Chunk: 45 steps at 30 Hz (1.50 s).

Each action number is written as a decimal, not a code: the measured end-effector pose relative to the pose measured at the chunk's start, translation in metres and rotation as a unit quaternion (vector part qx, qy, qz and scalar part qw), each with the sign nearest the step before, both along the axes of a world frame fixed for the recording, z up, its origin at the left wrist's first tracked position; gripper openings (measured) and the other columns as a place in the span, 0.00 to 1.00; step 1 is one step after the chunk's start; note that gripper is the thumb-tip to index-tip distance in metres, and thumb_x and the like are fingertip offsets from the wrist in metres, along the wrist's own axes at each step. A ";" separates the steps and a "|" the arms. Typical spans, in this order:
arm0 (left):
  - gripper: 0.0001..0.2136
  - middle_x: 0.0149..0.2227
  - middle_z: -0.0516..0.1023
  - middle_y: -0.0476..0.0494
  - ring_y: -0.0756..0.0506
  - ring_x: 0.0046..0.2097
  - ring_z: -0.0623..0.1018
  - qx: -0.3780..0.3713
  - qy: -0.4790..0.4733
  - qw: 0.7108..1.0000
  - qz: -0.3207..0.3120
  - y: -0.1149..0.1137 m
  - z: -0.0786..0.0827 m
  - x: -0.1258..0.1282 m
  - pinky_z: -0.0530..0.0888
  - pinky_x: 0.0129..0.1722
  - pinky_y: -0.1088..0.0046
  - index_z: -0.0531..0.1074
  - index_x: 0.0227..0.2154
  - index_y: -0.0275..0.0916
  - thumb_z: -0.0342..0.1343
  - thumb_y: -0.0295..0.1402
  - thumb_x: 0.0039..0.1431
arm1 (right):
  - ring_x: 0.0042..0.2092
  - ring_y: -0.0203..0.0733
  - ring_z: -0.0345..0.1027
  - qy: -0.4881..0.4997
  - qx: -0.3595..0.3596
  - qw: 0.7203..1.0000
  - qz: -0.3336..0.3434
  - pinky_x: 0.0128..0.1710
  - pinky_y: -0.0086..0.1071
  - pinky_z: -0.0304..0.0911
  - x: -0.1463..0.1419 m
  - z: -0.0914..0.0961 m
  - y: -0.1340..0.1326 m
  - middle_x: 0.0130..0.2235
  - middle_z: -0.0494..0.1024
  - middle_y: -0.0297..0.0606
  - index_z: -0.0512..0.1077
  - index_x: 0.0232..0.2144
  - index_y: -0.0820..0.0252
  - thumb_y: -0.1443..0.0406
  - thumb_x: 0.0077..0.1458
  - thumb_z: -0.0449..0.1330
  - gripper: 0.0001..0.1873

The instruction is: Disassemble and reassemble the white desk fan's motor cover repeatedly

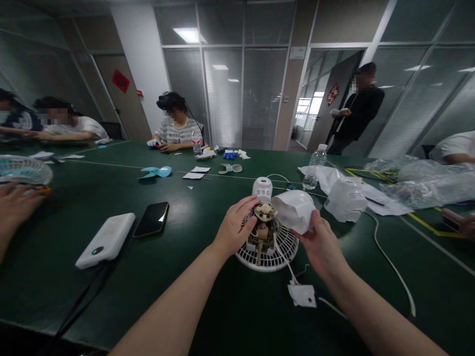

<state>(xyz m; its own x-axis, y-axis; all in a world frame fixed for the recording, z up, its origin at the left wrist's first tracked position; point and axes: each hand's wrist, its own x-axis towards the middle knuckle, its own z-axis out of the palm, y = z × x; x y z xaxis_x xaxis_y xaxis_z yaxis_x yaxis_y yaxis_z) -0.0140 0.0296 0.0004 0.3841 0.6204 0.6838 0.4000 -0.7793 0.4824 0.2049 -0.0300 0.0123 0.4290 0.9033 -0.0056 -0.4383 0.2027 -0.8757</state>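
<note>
My left hand (234, 225) rests against the left side of an exposed fan motor (264, 228), thumb and fingers curled on it. The motor stands on a round white fan grille (267, 262) lying on the table. In my right hand (322, 244) is a white plastic cover (295, 210), gripped at its right edge and tilted beside the motor. Just behind the motor is a white vented cap (262, 188). A white cable runs down from the motor to a small white switch plate (302, 295).
Another white housing (346, 200) and a water bottle (315, 165) stand to the right, near plastic bags (430, 180). A phone (152, 219), power bank (106, 241) and blue fan blade (156, 172) lie left. At far left, a co-worker's hand (18, 202) touches another grille (25, 169).
</note>
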 end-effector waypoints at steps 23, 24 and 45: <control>0.27 0.68 0.50 0.44 0.37 0.66 0.55 -0.028 -0.060 0.993 -0.094 -0.003 0.000 0.009 0.55 0.64 0.53 0.51 0.65 0.49 0.45 0.47 0.65 | 0.69 0.44 0.38 -0.216 0.152 0.922 0.285 0.68 0.48 0.37 -0.004 -0.006 -0.013 0.68 0.48 0.24 0.51 0.63 0.38 0.57 0.60 0.54 0.31; 0.27 0.68 0.49 0.44 0.36 0.67 0.55 -0.029 -0.059 0.993 -0.095 -0.002 0.000 0.009 0.55 0.64 0.52 0.50 0.65 0.50 0.45 0.47 0.65 | 0.69 0.43 0.38 -0.223 0.151 0.918 0.292 0.68 0.48 0.36 -0.004 -0.007 -0.013 0.68 0.48 0.23 0.49 0.64 0.37 0.57 0.60 0.54 0.32; 0.30 0.66 0.57 0.39 0.36 0.63 0.62 -0.188 -0.181 0.955 -0.138 0.007 -0.011 0.009 0.61 0.61 0.55 0.51 0.64 0.45 0.48 0.48 0.63 | 0.69 0.48 0.37 -0.388 0.159 0.871 0.255 0.67 0.49 0.41 0.000 -0.011 -0.015 0.69 0.45 0.29 0.52 0.63 0.41 0.55 0.60 0.56 0.31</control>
